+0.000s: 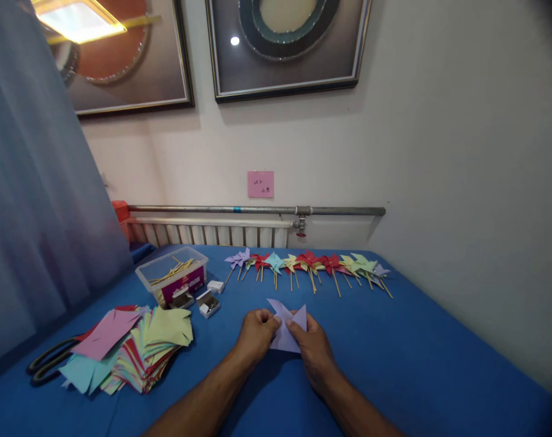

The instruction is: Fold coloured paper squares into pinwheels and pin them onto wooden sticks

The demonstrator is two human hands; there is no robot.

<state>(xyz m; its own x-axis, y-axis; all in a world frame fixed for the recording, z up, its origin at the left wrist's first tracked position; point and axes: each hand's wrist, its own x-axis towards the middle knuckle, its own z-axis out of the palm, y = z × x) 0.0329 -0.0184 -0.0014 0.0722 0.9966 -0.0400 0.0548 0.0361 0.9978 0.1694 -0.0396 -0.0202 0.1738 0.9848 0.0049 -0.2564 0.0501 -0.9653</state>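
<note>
A lilac paper square (286,331), cut and partly folded into pinwheel points, lies on the blue table (417,358) in front of me. My left hand (254,334) pinches its left side with fingers closed. My right hand (313,349) grips its right side, fingertips pressed on the middle of the paper. Both hands rest low over the cloth.
A row of several finished paper pinwheels (310,267) on sticks lies along the far edge. At left are a stack of coloured paper (142,349), scissors (48,363), a clear tub of sticks (173,276) and small open white boxes (208,303). A radiator (207,230) and wall stand behind.
</note>
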